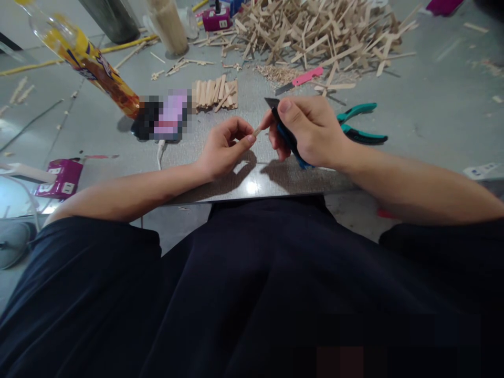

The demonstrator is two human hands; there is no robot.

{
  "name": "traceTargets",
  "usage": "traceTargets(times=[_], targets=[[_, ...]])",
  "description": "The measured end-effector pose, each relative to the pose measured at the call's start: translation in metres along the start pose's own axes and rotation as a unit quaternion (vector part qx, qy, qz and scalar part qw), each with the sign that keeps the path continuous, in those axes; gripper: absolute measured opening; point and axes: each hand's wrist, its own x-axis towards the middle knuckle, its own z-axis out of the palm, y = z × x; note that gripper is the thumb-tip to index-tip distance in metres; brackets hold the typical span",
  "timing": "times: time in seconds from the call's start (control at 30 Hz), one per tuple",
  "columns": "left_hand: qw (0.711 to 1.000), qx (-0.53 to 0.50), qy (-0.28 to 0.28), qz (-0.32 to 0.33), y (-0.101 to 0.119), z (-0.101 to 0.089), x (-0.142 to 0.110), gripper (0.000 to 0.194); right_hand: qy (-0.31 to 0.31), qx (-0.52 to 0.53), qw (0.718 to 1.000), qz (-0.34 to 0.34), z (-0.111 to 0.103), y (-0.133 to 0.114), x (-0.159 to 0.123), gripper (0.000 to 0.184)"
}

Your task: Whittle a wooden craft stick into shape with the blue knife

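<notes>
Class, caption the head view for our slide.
Left hand pinches a small wooden piece; right hand grips a dark-bladed knife.

Craft workspace, wood sticks (315,31) and pliers (362,123) on table (437,121)

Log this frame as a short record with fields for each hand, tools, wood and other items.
Left hand: pinches a small wooden piece
Right hand: grips a dark-handled knife, blade exposed
Tools on table: pink-handled blade, green-and-black pliers
Wood: loose pile of sticks; row of short sticks
Other items: leaning bottle, phone with white cable
</notes>
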Motion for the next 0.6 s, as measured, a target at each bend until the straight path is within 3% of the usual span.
traceTargets(times=[0.13, 0.27, 0.6], targets=[[0.998, -0.031, -0.047, -0.014, 0.0009, 0.0039, -0.0023, 0.069, 0.000, -0.006, 1.000, -0.025, 0.0028, 0.0036, 0.0011, 0.082], [0.994, -0.064, -0.086, -0.020, 0.0014, 0.0076, -0.0051, 0.068, 0.001, -0.011, 0.999, -0.041, 0.0046, 0.0042, 0.0009, 0.083], [0.995, -0.070, -0.077, -0.010, -0.0069, 0.0051, -0.0035, 0.066, -0.003, -0.075, 0.996, -0.043, 0.0013, 0.0000, -0.0007, 0.076]])
